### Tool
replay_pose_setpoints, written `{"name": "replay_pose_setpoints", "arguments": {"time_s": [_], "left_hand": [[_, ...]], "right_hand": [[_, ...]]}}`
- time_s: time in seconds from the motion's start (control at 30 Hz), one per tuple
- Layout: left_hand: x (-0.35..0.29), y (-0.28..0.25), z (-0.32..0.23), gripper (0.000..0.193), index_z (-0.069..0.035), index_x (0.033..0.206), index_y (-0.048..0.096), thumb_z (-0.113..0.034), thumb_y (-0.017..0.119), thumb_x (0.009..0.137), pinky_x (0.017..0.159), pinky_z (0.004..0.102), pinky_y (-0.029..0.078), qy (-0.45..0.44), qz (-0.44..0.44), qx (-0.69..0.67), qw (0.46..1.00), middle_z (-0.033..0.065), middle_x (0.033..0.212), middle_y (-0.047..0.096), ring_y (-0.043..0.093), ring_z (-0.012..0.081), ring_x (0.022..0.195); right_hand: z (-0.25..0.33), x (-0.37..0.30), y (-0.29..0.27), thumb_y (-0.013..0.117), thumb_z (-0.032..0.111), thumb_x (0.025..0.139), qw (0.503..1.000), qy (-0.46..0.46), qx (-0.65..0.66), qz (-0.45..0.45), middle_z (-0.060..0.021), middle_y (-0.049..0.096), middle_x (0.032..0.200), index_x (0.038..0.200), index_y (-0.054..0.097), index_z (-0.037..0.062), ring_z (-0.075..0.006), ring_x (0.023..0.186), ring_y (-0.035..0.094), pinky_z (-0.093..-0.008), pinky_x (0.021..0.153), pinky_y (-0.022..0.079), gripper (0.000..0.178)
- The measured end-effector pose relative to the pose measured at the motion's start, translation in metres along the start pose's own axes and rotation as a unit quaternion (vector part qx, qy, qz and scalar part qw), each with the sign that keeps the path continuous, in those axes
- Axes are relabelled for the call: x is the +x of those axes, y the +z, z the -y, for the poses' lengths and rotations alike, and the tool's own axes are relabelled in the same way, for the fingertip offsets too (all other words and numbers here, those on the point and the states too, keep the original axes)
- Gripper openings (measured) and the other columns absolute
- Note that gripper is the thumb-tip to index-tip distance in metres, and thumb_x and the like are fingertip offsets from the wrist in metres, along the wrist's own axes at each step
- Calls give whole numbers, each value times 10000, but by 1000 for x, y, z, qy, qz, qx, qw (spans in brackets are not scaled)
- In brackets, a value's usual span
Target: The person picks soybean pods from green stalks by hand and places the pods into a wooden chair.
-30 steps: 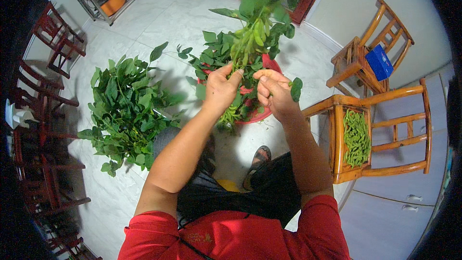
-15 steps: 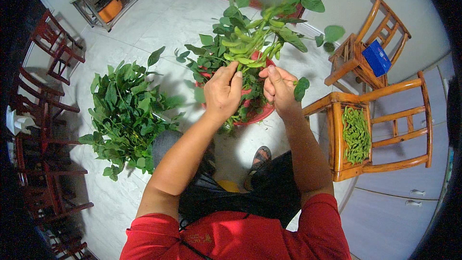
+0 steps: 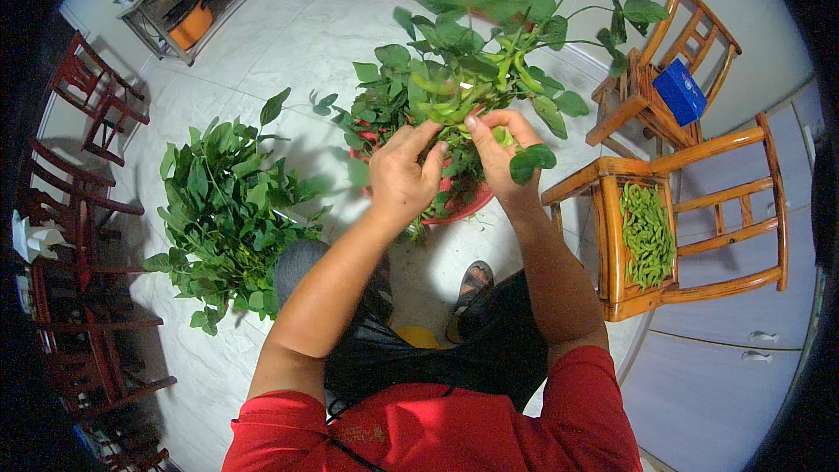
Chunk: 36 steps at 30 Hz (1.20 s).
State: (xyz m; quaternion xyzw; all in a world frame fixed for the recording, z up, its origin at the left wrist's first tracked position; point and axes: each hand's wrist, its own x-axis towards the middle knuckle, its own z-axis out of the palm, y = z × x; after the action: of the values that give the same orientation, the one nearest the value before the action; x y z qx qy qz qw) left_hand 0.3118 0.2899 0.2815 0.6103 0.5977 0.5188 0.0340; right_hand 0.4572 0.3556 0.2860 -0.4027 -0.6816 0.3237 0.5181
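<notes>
My left hand (image 3: pixel 405 171) is closed on the lower end of a soybean plant (image 3: pixel 549 31), whose leafy top rises away to the upper right. Clusters of plump green soybean pods (image 3: pixel 447 107) hang along its stem just beyond my fingers. Thumb and fingers of my right hand (image 3: pixel 505 157) pinch together beside the stem, with pale green pods showing in the curl of the fingers. A leaf sticks out near that wrist. Below both hands stands a red basin (image 3: pixel 473 207), full of leafy stalks and partly hidden by the plant.
A big heap of leafy soybean plants (image 3: pixel 232 210) lies on the floor at my left. Picked pods (image 3: pixel 647 236) cover the seat of a bamboo chair (image 3: pixel 622 308) at my right. Behind it, a second chair (image 3: pixel 612 118) bears a blue box (image 3: pixel 680 93). Dark wooden chairs (image 3: pixel 83 297) line the left.
The plant has shifted and tilted up and right, its leaves spreading over the far chair. My right hand has moved up slightly against the pods, and pale pods now show in its fingers.
</notes>
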Motion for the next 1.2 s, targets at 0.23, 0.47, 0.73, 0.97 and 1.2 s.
{"name": "replay_pose_setpoints", "arguments": {"time_s": [0.23,0.47,0.73,0.97,1.2], "left_hand": [[1,-4,4,240,-4,1009,632,-85,661,784,695,353,496,-18,2,-7,1000,168,877,647,642,311,791],[-2,4,10,236,-4,992,634,-120,669,790,665,349,503,-11,-15,-65,998,171,863,655,657,291,752],[6,-6,-8,243,12,1009,582,-119,672,826,654,284,485,-265,149,-183,935,64,791,644,598,143,676],[3,-3,20,168,3,960,550,-73,645,844,733,253,455,-281,114,-242,922,57,919,624,550,104,816],[6,-1,16,223,5,1029,564,-68,647,836,675,262,440,-239,73,-285,925,47,865,612,543,112,749]], "right_hand": [[10,-2,1,753,253,773,991,-2,17,131,-86,663,739,922,633,11,-148,647,622,-308,591,486,309],[4,-4,8,678,245,861,994,-32,91,46,-20,564,633,927,595,29,-113,526,518,-248,500,431,240],[-5,2,0,474,284,979,854,237,453,94,21,409,620,802,480,88,-67,496,365,-218,413,301,264],[-3,20,-16,459,273,976,883,208,413,78,15,445,646,840,524,75,-76,500,379,-213,427,287,249],[-10,-5,13,652,266,884,992,77,53,82,12,519,625,730,586,44,-77,580,457,-263,501,367,278]]}}
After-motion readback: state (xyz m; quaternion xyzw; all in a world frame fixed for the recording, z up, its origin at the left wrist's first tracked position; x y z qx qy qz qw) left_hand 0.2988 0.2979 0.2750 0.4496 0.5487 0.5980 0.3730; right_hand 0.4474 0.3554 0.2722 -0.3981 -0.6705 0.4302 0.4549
